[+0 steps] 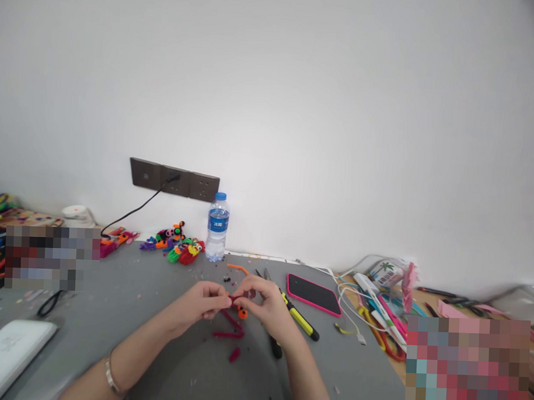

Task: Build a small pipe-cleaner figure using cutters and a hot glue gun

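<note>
My left hand and my right hand meet over the grey mat, both with fingers pinched on a dark red pipe cleaner. Its bent length hangs or lies below the fingertips; I cannot tell which. A small orange and black piece shows just under my right fingers. Nearer to me lies a short dark red fuzzy piece. An orange pipe cleaner rests beyond my hands. Pliers with yellow and black handles lie beside my right hand, partly hidden by it.
A water bottle stands near the wall beside colourful pipe-cleaner figures. A pink-edged phone and white cable lie to the right, scissors farther over. At left are a white box-like device and a black cord.
</note>
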The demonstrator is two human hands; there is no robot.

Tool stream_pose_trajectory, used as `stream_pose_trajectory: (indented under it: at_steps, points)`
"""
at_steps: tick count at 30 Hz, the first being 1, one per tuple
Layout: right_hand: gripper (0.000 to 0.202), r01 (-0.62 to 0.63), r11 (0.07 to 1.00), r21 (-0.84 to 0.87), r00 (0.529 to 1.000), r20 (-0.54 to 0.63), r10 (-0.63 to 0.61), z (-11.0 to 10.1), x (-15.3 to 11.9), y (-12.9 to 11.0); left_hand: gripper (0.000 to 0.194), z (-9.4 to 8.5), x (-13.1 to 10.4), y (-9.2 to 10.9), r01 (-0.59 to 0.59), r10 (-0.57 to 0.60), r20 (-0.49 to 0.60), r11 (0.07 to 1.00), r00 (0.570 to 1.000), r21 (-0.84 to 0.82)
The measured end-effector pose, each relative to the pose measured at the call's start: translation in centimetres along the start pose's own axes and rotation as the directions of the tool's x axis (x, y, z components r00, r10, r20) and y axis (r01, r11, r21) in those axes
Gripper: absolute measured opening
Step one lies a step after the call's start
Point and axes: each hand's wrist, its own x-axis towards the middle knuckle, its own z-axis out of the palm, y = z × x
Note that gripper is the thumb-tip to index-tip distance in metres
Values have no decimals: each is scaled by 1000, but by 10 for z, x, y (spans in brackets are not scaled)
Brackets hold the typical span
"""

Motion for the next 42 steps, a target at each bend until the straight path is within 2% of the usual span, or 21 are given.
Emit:
stream_pose_trajectory:
  at_steps: [3,6,9,11,14,20,25,29,37,42]
  points:
    - [13,-19,1000,-10,1000,-8,19,-1,0,1,33,1,0,0,-33,34,-13,999,999,38]
    - [16,-37,999,-13,999,-26,37,-2,0,1,32,4,0,0,-172,192,-56,952,980,253]
    - [16,-45,999,-20,998,-47,44,-3,1,1,27,7,0,-2,-300,395,-55,776,917,555]
    - [13,-44,999,-25,997,-57,43,-2,1,2,21,7,0,-6,-338,480,-26,654,877,677]
    - [9,-55,998,-33,997,-47,54,-1,2,5,17,5,1,-12,-371,549,25,528,835,764]
    - [11,-87,995,-47,996,-25,86,0,1,6,23,-2,3,-20,-441,647,146,320,748,839]
    - [11,-108,993,-41,994,-6,108,0,0,6,29,-3,3,-20,-457,634,201,270,747,847]
    - [11,-112,993,-44,994,3,112,1,1,7,29,-1,3,-18,-470,632,213,270,745,841]
    - [8,-72,997,-37,997,-6,71,0,1,11,30,-2,5,-18,-442,660,157,291,735,848]
    - [12,-25,998,-52,999,-28,23,-1,1,12,29,-2,5,-16,-402,634,143,285,760,870]
